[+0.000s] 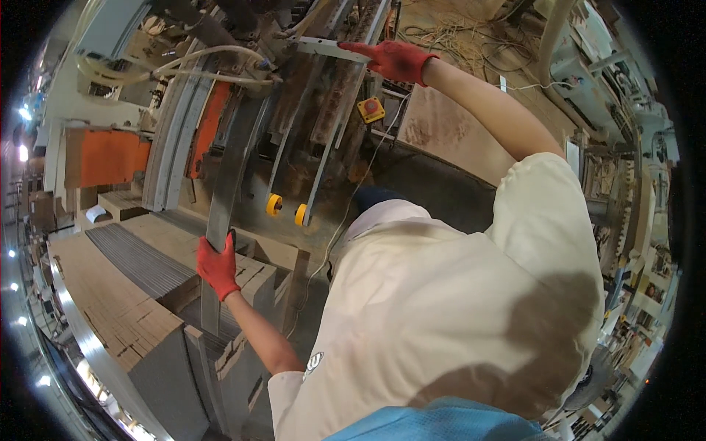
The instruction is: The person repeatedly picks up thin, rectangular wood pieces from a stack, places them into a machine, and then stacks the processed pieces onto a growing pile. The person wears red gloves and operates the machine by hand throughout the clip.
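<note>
My left hand [218,266], in a red glove, is closed around the edge of a long, narrow grey board [225,192]. The board runs from the machine down over stacked panels, its near end below my hand. Stretched out ahead, my right hand [397,62], also red-gloved, is at the end of a pale metal bar [321,48] lying across the machine's rails. Its index finger lies along the bar while the other fingers curl at the bar's end; their undersides are hidden.
Two rails end in yellow rollers [273,204]. A red stop button on a yellow box [371,109] sits right of them. Stacked brown-topped panels [118,294] fill the lower left. A white cable [346,213] hangs near my body. A brown board [448,132] stands under my right arm.
</note>
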`<state>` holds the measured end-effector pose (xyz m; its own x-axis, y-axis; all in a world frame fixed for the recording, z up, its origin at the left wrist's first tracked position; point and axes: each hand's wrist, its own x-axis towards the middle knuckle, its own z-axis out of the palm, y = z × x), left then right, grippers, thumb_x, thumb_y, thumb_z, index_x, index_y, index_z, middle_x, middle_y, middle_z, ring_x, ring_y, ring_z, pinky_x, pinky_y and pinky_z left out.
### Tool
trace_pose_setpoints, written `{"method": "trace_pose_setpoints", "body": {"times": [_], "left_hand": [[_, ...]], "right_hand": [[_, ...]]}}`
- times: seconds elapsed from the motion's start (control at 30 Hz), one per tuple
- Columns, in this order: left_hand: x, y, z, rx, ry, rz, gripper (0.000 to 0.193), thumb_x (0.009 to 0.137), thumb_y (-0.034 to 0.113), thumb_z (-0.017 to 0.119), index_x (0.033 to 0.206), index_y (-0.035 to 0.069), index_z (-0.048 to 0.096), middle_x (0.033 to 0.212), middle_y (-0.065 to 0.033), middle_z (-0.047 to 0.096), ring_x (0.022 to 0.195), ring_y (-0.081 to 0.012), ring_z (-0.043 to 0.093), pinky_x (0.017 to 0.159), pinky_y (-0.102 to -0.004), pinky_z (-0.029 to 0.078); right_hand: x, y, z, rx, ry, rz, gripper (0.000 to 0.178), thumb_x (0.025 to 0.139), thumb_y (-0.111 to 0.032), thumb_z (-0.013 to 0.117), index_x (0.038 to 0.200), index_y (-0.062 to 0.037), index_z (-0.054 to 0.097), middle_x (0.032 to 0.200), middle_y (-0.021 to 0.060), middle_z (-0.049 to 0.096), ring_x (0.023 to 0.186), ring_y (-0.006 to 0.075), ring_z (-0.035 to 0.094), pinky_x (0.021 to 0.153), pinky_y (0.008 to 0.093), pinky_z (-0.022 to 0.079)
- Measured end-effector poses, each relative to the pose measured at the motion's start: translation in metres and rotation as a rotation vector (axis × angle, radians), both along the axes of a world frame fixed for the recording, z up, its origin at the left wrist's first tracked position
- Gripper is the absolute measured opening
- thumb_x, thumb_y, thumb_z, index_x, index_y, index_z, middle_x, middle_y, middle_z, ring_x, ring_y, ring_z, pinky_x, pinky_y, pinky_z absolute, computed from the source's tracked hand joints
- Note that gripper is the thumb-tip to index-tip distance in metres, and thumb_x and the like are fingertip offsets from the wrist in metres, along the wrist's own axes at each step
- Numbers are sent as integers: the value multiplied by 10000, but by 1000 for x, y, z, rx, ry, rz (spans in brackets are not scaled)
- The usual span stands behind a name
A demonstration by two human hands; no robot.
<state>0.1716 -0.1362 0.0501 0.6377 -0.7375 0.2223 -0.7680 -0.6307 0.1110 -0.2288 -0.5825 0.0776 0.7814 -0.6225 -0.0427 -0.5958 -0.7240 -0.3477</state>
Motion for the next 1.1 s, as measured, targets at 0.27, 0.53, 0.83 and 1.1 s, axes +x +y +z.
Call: {"method": "trace_pose_setpoints", "body": {"times": [0.27,0.53,0.83,1.1], "left_hand": [[3,0,-6,-3,-62,-30,554,812,513,803,1010,27,626,978,-207,706,917,-423,670,750,-512,518],[1,0,-5,-8,-4,-11,536,806,474,823,1022,25,627,978,-208,698,920,-429,668,768,-505,520],[10,-2,-19,-28,-69,-32,593,787,481,833,1077,2,637,1020,-225,701,965,-443,660,792,-506,519],[9,-8,-12,40,-6,22,614,765,432,854,1119,-22,641,1066,-247,696,998,-451,661,817,-496,523]], "right_hand": [[-6,-17,-29,-57,-39,25,778,1018,-134,567,1641,-416,196,867,196,680,690,349,656,610,485,527],[2,-5,-11,-80,84,-23,781,1026,-136,551,1654,-401,169,827,180,680,659,309,646,585,476,515],[8,-2,-7,38,59,-107,854,954,-13,524,1669,-301,157,818,191,684,660,324,663,606,474,521],[8,7,14,129,123,-125,938,910,19,565,1668,-303,117,846,213,683,756,385,694,691,481,549]]}}
